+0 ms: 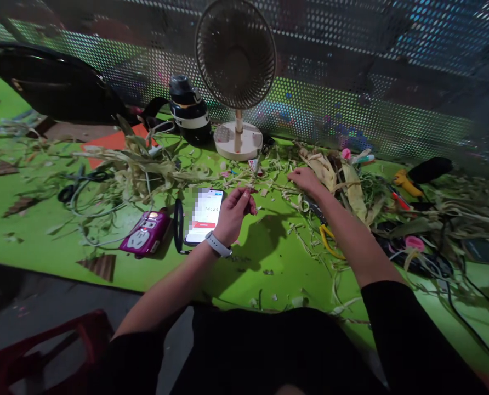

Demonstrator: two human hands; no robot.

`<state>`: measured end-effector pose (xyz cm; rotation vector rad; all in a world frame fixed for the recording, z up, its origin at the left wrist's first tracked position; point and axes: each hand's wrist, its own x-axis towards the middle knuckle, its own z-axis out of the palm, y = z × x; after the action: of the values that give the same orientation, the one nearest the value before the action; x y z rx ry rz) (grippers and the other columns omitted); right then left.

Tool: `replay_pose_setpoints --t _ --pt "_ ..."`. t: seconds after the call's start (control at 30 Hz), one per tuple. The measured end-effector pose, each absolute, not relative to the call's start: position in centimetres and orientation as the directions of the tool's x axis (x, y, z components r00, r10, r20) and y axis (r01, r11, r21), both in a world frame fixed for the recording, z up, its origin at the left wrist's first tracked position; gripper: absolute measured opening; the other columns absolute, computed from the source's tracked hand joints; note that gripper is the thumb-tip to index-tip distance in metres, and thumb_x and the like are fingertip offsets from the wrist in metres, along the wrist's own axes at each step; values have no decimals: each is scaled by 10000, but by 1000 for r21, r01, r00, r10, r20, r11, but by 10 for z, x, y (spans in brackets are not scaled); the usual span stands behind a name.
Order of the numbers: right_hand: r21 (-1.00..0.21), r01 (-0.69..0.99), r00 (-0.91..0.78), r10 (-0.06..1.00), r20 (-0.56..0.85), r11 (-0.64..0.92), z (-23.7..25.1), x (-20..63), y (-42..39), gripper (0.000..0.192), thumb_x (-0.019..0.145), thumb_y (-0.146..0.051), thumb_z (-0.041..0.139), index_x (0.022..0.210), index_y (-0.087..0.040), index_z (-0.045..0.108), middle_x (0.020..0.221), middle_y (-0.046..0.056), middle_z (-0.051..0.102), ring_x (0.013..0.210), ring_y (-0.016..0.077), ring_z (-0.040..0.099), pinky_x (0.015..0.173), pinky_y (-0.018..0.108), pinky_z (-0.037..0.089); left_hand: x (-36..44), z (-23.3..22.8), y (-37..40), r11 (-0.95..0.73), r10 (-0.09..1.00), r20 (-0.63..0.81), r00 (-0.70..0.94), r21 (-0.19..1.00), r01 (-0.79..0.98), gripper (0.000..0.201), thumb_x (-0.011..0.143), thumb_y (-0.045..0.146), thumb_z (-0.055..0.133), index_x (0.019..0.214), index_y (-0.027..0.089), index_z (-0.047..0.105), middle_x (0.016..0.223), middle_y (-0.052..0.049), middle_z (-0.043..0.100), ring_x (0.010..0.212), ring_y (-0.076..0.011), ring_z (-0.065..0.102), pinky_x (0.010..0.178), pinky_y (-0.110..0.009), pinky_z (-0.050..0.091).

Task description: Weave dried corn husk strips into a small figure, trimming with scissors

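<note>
My left hand [237, 213], with a watch [219, 245] on its wrist, is raised over the green table [223, 282] with thumb and fingers pressed together. A pale scrap shows by its fingertips, but I cannot make out what is held. To its left lies a lit phone [205, 216], partly behind the hand. My right hand [306, 180] is closed low over scattered husk strips, beside dried corn husks [320, 167]; what its fingers hold is hidden. Under the right forearm is a yellow-handled tool [330, 241].
A fan [238, 137] and a black bottle [190, 112] stand at the back, before a perforated metal screen [330, 82]. A purple power socket [146, 233], scissors [82, 184] and a husk pile [146, 159] lie left. A yellow glue gun [408, 182] and cables lie right.
</note>
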<state>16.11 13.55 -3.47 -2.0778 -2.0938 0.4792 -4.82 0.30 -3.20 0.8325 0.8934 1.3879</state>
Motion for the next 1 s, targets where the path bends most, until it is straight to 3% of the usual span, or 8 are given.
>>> replay_pose_setpoints --t 0.1,0.33,0.57,0.7,0.8,0.87,0.93,1.0 --pt "-333 942 5 996 -86 -34 -32 167 134 316 803 -374 437 747 -146 648 730 63 646 672 165 553 551 243 346 -48 -31 3 4 1000 -10 -12 903 -429 178 807 337 650 833 167 605 622 36 542 508 -52 511 518 -186 452" --pt "-363 929 17 988 -153 -72 -37 153 134 257 630 -308 639 460 -170 506 540 88 554 677 245 582 608 309 383 -50 -32 4 -29 1000 27 -10 916 -401 196 811 353 643 836 164 600 644 34 563 535 -51 539 550 -187 469" --pt "-640 768 -72 989 -133 -30 -25 168 129 131 693 -273 525 614 -173 549 614 22 600 658 145 584 642 252 451 -51 -31 6 51 998 -65 -18 904 -425 219 793 364 656 834 162 583 720 21 618 601 -62 599 585 -191 490" --pt "-957 257 -140 974 -177 -137 -9 179 116 98 648 -272 560 668 -182 526 693 11 646 671 123 624 692 263 511 -52 -28 6 101 993 -114 -1 883 -458 206 797 346 652 845 160 580 758 13 637 632 -63 620 587 -178 484" --pt "-966 -91 -191 956 -223 -243 2 179 105 131 619 -254 606 665 -190 501 607 -23 609 565 103 584 624 261 512 -52 -28 7 121 990 -139 -5 877 -466 205 797 344 653 845 160 578 752 17 638 633 -58 620 587 -170 480" --pt "-965 -71 -274 935 -226 -254 8 176 96 143 663 -273 618 692 -195 503 494 -73 506 415 64 439 489 217 432 -52 -28 7 121 990 -142 -10 875 -469 200 802 339 648 847 159 574 750 17 645 627 -57 622 579 -165 479" --pt "-975 96 -378 899 -220 -198 12 169 84 149 712 -300 632 745 -191 536 438 -106 402 356 44 286 404 191 292 -53 -27 7 112 991 -136 -18 879 -464 192 812 330 637 851 156 567 768 8 665 596 -52 619 567 -162 481" --pt "-943 329 -441 877 -190 -39 14 160 68 172 753 -327 632 796 -168 585 484 -82 443 400 55 325 417 195 248 -53 -24 6 99 992 -121 -22 892 -442 191 824 332 623 851 154 556 821 -13 697 531 -40 598 544 -163 479"
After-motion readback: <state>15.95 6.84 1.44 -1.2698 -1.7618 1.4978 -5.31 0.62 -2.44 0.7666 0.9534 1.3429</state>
